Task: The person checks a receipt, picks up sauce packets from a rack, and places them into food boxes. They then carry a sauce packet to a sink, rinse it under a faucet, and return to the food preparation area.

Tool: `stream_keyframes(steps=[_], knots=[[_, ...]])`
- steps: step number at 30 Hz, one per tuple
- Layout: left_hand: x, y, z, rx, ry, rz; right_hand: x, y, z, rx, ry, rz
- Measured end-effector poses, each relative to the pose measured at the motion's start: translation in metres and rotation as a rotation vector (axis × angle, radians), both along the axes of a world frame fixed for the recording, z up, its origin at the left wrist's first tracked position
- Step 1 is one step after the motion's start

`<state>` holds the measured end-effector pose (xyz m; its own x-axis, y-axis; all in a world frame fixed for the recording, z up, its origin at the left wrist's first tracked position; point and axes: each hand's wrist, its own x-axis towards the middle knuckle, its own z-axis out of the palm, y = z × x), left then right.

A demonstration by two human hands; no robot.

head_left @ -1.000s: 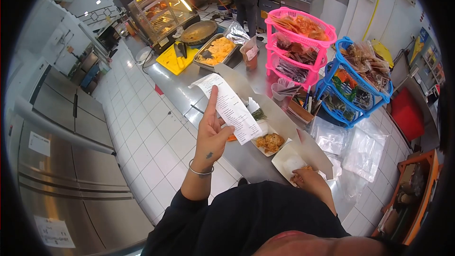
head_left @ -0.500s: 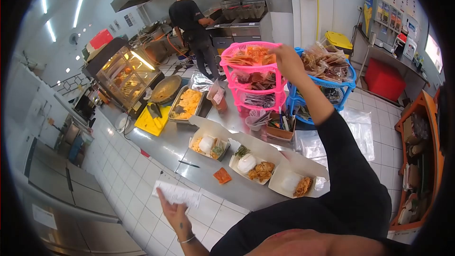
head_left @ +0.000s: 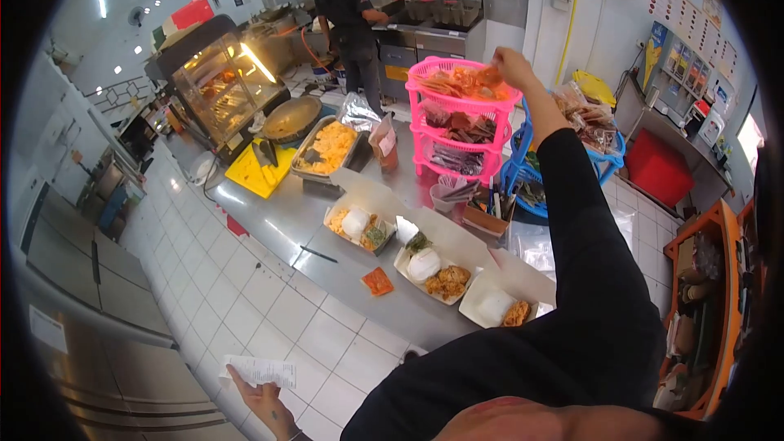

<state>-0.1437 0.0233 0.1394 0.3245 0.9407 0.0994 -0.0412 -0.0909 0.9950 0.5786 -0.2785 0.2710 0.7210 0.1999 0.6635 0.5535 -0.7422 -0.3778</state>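
Observation:
A printed paper receipt (head_left: 276,373) is in my left hand (head_left: 263,402), low over the floor at the left, with the index finger stretched along it. My right hand (head_left: 514,69) reaches out over the top tier of a pink basket rack (head_left: 420,98). Its fingers are closed on an orange sachet (head_left: 490,77), just above other orange packets (head_left: 453,82). On the steel counter (head_left: 347,294) stand three open paper meal boxes: one with rice and yellow food (head_left: 351,224), one with rice and fried chicken (head_left: 426,265), another with rice and chicken (head_left: 500,308). An orange-red sachet (head_left: 377,281) lies before them.
A blue basket rack (head_left: 616,147) with bagged packets stands right of the pink one. Farther left are a tray of yellow food (head_left: 327,149), a yellow cutting board (head_left: 255,171) and a lit warmer cabinet (head_left: 220,86). A co-worker (head_left: 349,28) stands at the fryers.
My left hand has moved down and left with the receipt. My right hand stays at the top pink basket, now lifted slightly with an orange sachet showing under its fingers. The view has shifted.

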Motion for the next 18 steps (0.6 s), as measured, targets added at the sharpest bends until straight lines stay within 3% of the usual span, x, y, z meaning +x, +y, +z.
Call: stream_keyframes(steps=[8, 11, 14, 15, 17, 18], knots=[[-0.013, 0.023, -0.012, -0.073, -0.032, -0.033, 0.012, -0.01, -0.002, 0.148, 0.113, 0.179], [-0.016, 0.035, -0.031, 0.009, -0.057, -0.056, -0.066, 0.013, 0.026, 0.321, 0.481, 0.448], [-0.018, 0.035, -0.028, -0.023, 0.082, -0.066, -0.136, 0.075, 0.005, 0.302, 0.61, 0.856], [-0.014, 0.033, -0.024, -0.055, 0.088, -0.062, -0.159, 0.099, -0.022, 0.027, 0.303, 0.961], [0.001, 0.035, -0.03, -0.076, -0.023, -0.044, -0.22, 0.133, -0.059, -0.2, 0.321, 1.014], [0.002, 0.035, -0.033, -0.099, -0.033, -0.043, -0.262, 0.145, -0.079, -0.17, 0.692, 0.952]])
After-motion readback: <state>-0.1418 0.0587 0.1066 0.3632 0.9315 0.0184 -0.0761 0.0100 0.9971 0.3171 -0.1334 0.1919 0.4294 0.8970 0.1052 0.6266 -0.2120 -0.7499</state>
